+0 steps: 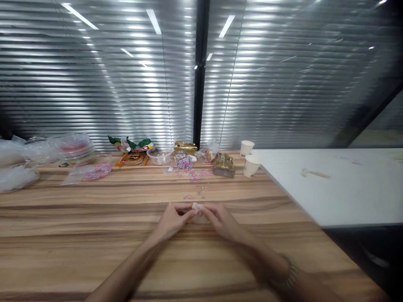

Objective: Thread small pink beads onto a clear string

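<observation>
Over the middle of the wooden table (126,251), my left hand (173,219) and my right hand (223,221) meet at their fingertips. Pinched between them is a small whitish piece (195,206), too small and blurred to tell its kind. Both thumbs and index fingers are closed on it. Just beyond the fingers lie a few small pinkish loops (189,196), like tiny rubber bands. Farther back is a spread of pink and purple loops (193,173) beside a clear container of similar bits (183,161).
Two paper cups (252,166) stand at the back right, near a gold-and-brown package (223,165). Behind are a clear bowl (159,157) and green snack packaging (135,145). Clear plastic tubs (74,147) are stacked left. A small wooden mallet-like tool (316,173) lies on the white table (352,201).
</observation>
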The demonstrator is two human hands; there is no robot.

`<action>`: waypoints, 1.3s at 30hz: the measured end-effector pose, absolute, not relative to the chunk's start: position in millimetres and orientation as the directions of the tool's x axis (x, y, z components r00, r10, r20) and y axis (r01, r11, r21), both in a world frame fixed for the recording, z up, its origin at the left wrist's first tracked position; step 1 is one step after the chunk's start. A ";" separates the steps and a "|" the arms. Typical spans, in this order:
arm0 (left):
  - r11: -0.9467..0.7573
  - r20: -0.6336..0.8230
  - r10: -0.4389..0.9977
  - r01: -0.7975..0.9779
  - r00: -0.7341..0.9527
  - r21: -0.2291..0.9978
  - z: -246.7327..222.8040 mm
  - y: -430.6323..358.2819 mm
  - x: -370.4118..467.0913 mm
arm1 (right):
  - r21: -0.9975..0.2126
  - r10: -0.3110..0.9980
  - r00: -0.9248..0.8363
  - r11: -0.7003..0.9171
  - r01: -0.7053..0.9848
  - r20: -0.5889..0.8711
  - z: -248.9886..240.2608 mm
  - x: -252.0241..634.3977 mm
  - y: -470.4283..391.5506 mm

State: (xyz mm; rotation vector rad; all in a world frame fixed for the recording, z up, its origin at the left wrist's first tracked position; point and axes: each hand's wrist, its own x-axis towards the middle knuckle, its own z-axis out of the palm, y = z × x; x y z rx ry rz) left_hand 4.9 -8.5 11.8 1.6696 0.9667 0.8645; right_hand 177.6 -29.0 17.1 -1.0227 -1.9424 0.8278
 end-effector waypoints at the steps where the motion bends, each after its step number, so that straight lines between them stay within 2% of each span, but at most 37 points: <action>1: -0.199 0.107 0.906 0.189 0.409 0.962 11.8 -9.0 6.6 | -0.812 0.872 -0.349 0.462 0.356 0.343 14.6 176.4 -28.1; 6: -0.265 0.187 0.944 0.289 0.272 0.920 16.4 -14.1 9.9 | -0.849 0.892 -0.285 0.431 0.305 0.351 8.5 171.9 -25.7; 10: -0.373 0.258 0.905 0.337 0.339 0.864 21.5 -18.9 11.7 | -0.906 0.920 -0.246 0.360 0.222 0.305 5.5 168.8 -24.1; 14: -0.549 0.410 0.817 0.330 0.406 0.768 25.2 -26.8 18.1 | -0.985 0.976 -0.138 0.172 0.007 0.169 -0.8 167.4 -19.0; 17: -0.632 0.488 0.751 0.272 0.445 0.726 29.4 -33.8 19.2 | -0.989 0.988 -0.130 0.072 -0.129 0.089 -3.0 166.9 -16.9; 20: -0.555 0.446 0.785 0.171 0.430 0.814 32.8 -36.9 16.4 | -0.985 0.980 -0.151 0.111 -0.130 0.130 -0.4 166.2 -19.8; 23: -0.294 0.286 0.874 -0.040 0.392 0.955 29.5 -34.6 16.3 | -0.948 0.940 -0.157 0.313 0.054 0.302 4.4 166.5 -27.3; 25: -0.088 0.177 0.900 -0.232 0.399 0.969 22.8 -31.4 18.8 | -0.848 0.872 -0.213 0.482 0.218 0.441 6.2 167.7 -32.3; 27: 0.080 0.095 0.897 -0.368 0.432 0.926 14.0 -27.6 21.2 | -0.702 0.772 -0.314 0.634 0.323 0.552 5.3 170.4 -34.3; 29: 0.179 0.028 0.886 -0.397 0.463 0.900 5.9 -23.2 21.4 | -0.516 0.647 -0.417 0.761 0.393 0.638 2.4 174.7 -32.1; 31: 0.188 -0.001 0.883 -0.351 0.469 0.917 1.0 -18.9 18.9 | -0.297 0.525 -0.497 0.833 0.467 0.691 -0.6 180.4 -26.9; 34: 0.071 0.024 0.884 -0.185 0.468 0.980 2.5 -15.3 13.1 | -0.024 0.424 -0.608 0.832 0.554 0.671 -1.7 187.7 -19.7; 36: -0.124 0.095 0.890 0.036 0.445 0.992 7.7 -16.6 10.6 | 0.080 0.423 -0.650 0.798 0.597 0.631 -1.0 189.0 -18.4; 37: -0.244 0.147 0.893 0.184 0.424 0.952 10.3 -18.2 10.2 | 0.114 0.440 -0.658 0.773 0.624 0.611 -0.8 188.3 -18.8; 39: -0.445 0.267 0.878 0.469 0.398 0.763 13.4 -22.0 10.9 | 0.156 0.497 -0.648 0.712 0.685 0.577 -1.8 184.9 -20.8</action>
